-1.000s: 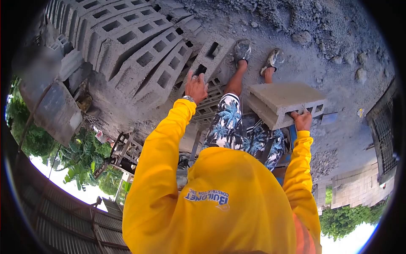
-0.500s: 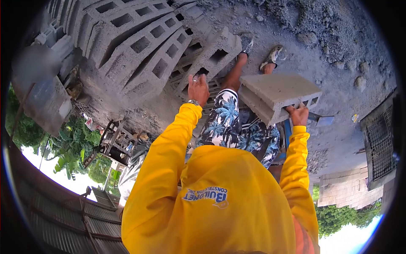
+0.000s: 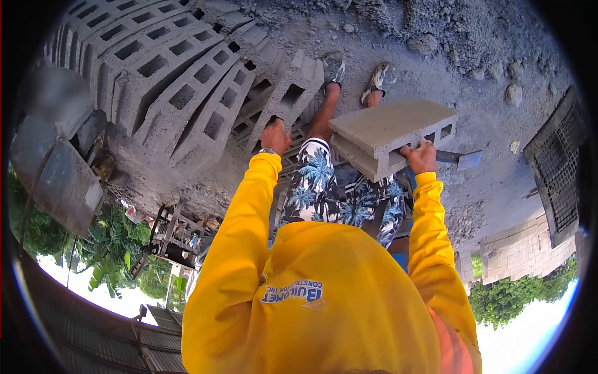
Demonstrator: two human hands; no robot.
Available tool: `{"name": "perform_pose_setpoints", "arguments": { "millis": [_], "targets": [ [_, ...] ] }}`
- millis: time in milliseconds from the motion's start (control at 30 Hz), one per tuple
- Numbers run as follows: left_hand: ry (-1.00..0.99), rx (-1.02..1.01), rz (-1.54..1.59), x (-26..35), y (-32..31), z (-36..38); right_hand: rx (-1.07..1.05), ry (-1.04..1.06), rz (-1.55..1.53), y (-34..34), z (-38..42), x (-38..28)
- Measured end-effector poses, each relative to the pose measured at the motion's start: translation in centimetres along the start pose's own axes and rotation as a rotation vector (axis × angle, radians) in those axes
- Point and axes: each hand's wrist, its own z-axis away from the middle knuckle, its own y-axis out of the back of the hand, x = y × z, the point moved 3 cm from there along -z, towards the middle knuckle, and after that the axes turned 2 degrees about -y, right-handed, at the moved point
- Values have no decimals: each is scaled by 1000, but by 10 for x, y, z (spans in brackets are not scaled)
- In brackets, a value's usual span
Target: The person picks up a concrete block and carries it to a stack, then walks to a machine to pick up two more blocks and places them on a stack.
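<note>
Beside the row of hollow concrete blocks [image 3: 167, 118], on the side nearer the person's legs, the left hand [image 3: 276, 137] is at the near end of a tilted hollow block [image 3: 283, 107], its fingers bent at the lowest opening; how firmly they are closed I cannot tell from here. Farther from the row, past that tilted one, the right hand [image 3: 422, 157] pinches the wall of an opening in a second block [image 3: 395, 121], which lies broad face up over the patterned shorts [image 3: 314, 177]; whatever bears it from below is hidden. That one worries me most: I see only one hand on it, at one side, so if the support underneath is narrow, its weight could roll it out of the fingers and down onto a shin or foot. The tilted one is hardly safer, I'd say. Its far end is close to the left shoe [image 3: 334, 67], and a skid on the dusty ground [image 3: 448, 109] could bring it against the ankle, or trap fingertips against the end of the row. Raw concrete edges might scrape bare skin too, and a thin wall, pulled hard at one spot, could chip or crack.
</note>
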Motion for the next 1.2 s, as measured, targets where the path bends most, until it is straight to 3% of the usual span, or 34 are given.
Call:
{"name": "perform_pose_setpoints", "arguments": {
  "millis": [267, 400, 500, 600, 667, 800, 900, 1000, 1100, 1200],
  "targets": [
    [62, 33, -12, -2, 34, -7, -33, -75, 27, 36, 14, 3],
    [69, -28, 150, 1, 86, -25, -4, -89, -8, 64, 20, 3],
    [59, -193, 376, 2, 108, -36, 19, -39, 14, 82, 23, 3],
    [36, -153, 362, -17, 102, -46, -2, -56, -53, 107, 22, 10],
    [134, -235, 506, 35, 140, -19, 18, -51, -145, 123, 16, 27],
    [115, -100, 267, 98, 179, 19, 24, -98, -275, 185, 13, 54],
    [175, -42, 383, 154, 208, 54, 131, -90, -343, 219, 8, 95],
    [130, 16, 200, 262, 248, 93, 90, -236, -413, 266, 11, 149],
    [82, -90, 239, 290, 255, 77, 186, -302, -548, 316, 33, 198],
    [-73, -108, 232, 394, 264, 81, 378, -451, -636, 354, 48, 266]
  ]
}}
